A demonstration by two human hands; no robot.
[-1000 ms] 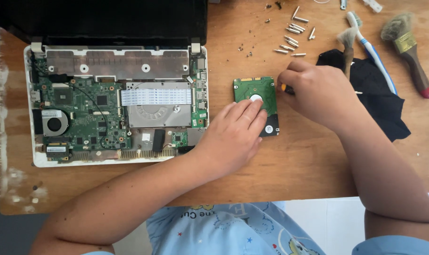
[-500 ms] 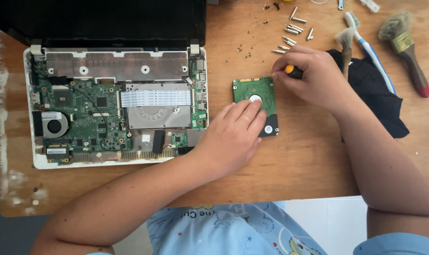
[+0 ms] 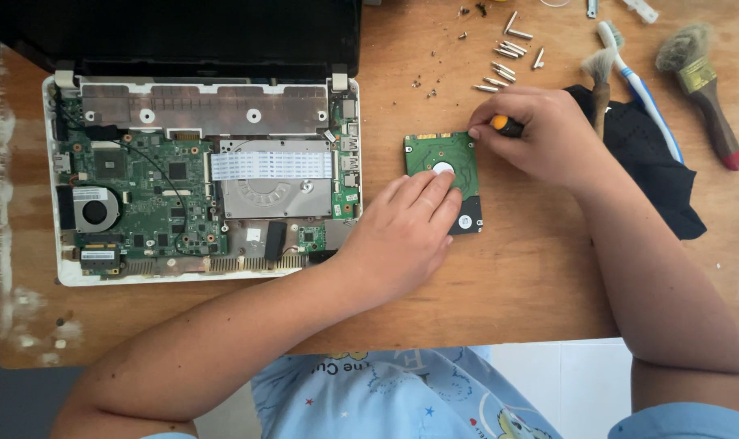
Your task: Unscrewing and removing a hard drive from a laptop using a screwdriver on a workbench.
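Looks like my home repair bench: worn wooden table [image 3: 548, 276], gutted laptop [image 3: 199, 179], loose screws [image 3: 504, 57], brushes [image 3: 699, 81] lying around.

Both arms are bare all the way up, no watch, no rings, no gloves on the left hand [image 3: 402, 236] or the right hand [image 3: 544, 134]. Nails look short and plain. The only clothing showing is a light blue top [image 3: 386, 394] at the bottom edge, soft pajama-looking fabric with a cartoon print: little red and dark stars scattered around, some yellow rounded lettering near the neckline, and part of a cartoon figure lower right. A short sleeve [image 3: 686, 423] in the same light blue shows on the right arm, ending around the upper arm. The left sleeve is barely in view at the bottom edge.
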